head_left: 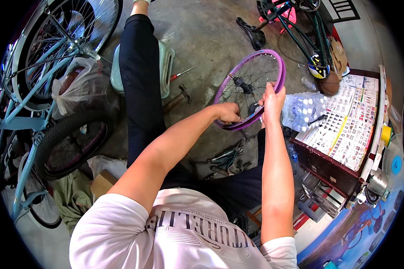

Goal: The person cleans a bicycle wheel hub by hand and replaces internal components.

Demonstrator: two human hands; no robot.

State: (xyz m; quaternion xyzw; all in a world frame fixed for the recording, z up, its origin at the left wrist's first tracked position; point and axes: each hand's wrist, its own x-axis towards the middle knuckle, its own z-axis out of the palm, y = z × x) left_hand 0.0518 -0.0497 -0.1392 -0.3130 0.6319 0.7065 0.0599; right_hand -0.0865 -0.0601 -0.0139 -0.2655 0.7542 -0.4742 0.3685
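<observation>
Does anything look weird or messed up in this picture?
Yes! The purple wheel held by the left hand and right hand has no tyre, though bike wheels usually wear one. Also, a hammer and screwdriver lie loose on the floor by the stool, where someone might step on them.

The purple rim (281, 71) has a smooth, glossy finish around a dark, metallic-looking hub (243, 85). Below lies a hard, scuffed concrete floor (202, 36). The stool (167, 67) is smooth, cloudy plastic; the trousers (143, 80) are matt cloth, the shirt (188, 233) soft, creased fabric. Shiny clear plastic makes up the bottles (303, 110), crinkled film the bag (90, 76). Printed sheets (350, 116) look papery; the tyre (58, 132) is rough, knobbly rubber.
</observation>
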